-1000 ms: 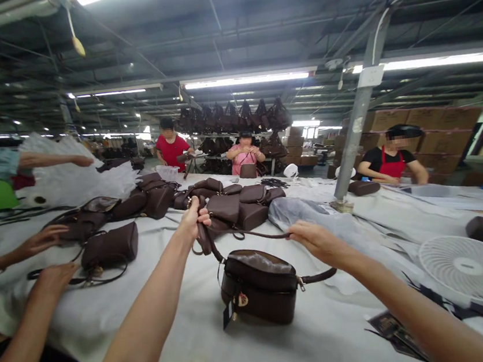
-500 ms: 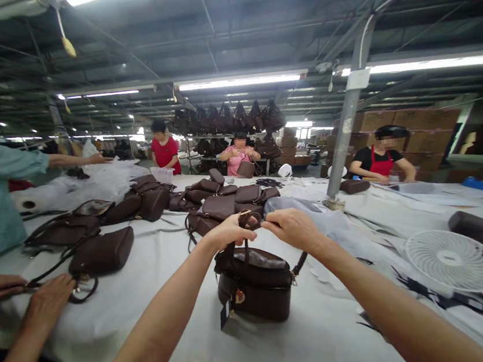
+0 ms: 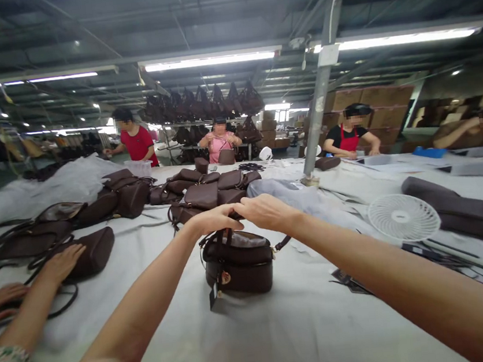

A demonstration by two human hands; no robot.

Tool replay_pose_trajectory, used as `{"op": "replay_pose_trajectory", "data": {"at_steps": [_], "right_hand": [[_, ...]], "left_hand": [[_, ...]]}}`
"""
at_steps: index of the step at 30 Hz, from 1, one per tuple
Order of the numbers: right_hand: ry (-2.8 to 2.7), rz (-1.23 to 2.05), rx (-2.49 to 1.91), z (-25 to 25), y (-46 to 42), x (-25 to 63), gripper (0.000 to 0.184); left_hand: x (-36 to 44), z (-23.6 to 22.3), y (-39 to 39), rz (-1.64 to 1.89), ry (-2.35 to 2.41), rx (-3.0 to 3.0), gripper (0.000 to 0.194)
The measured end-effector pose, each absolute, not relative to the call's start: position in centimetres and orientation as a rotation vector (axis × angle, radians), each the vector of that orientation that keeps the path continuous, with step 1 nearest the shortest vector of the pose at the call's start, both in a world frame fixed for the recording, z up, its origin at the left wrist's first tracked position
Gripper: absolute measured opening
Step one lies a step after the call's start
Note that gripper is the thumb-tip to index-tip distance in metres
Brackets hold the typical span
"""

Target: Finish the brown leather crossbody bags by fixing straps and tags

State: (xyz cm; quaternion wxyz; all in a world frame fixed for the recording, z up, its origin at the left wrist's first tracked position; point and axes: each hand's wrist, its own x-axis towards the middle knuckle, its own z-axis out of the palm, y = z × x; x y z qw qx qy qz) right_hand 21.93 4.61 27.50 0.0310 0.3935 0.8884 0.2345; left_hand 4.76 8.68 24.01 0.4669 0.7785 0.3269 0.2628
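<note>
A dark brown handbag [image 3: 240,275] stands upright on the white-covered table in front of me, with a round charm [image 3: 225,277] and a black tag [image 3: 213,296] hanging at its front left. Just above its top, my left hand [image 3: 216,219] is closed round the bag's strap, which the fingers mostly hide. My right hand [image 3: 266,210] meets it fingertip to fingertip, closed on the same strap. A length of strap [image 3: 282,244] runs from the ring on the bag's right side up behind my right wrist. Clear plastic shows in the bag's top.
Several brown bags [image 3: 202,197] are heaped beyond my hands. At left, a co-worker's hand [image 3: 61,264] rests on another bag [image 3: 101,252]. A white fan [image 3: 404,217], a long brown bag [image 3: 458,208] and a metal post [image 3: 314,120] are on the right. Other people work across the table.
My view has turned a little right and down. My hands have come together above the bag, hiding the coiled strap. The co-worker's hand at left has moved onto the nearby bag.
</note>
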Motion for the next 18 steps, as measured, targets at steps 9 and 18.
{"op": "replay_pose_trajectory", "data": {"at_steps": [9,18], "right_hand": [[2.74,0.816,1.106,28.2,6.6,25.5,0.024],[2.873,0.427,1.347,28.6,7.1,30.3,0.04]], "left_hand": [[4.7,22.6,6.5,0.642,0.778,1.751,0.025],[7.4,21.8,6.9,0.706,0.856,1.473,0.04]]}}
